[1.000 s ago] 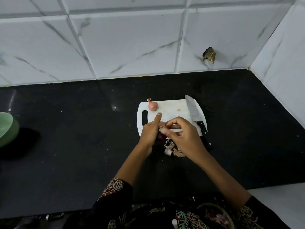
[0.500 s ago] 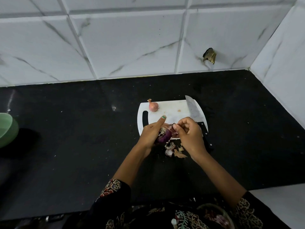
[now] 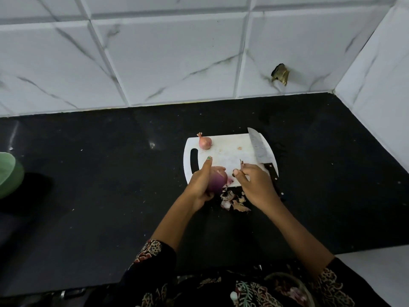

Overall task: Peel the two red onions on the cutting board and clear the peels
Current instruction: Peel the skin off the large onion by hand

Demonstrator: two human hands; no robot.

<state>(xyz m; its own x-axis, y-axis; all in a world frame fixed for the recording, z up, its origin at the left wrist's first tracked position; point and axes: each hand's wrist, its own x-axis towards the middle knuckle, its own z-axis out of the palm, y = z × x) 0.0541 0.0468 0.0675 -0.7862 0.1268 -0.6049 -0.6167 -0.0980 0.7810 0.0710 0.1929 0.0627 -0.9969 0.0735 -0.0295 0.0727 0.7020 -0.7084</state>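
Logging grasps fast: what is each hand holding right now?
Left hand: closed around the purple onion.
Right hand: pinching a small peel scrap at its fingertips.

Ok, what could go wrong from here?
The knife lies on the cutting board just beyond the right hand; a careless reach could meet the blade. The peels lie on the counter at the board's near edge and may scatter. The unpeeled onion sits near the far edge and could roll off.

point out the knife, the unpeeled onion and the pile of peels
knife (image 3: 259,147), head view, middle of the blade
unpeeled onion (image 3: 205,142), head view, centre of the bulb
peels (image 3: 233,201), head view, middle of the pile on the counter
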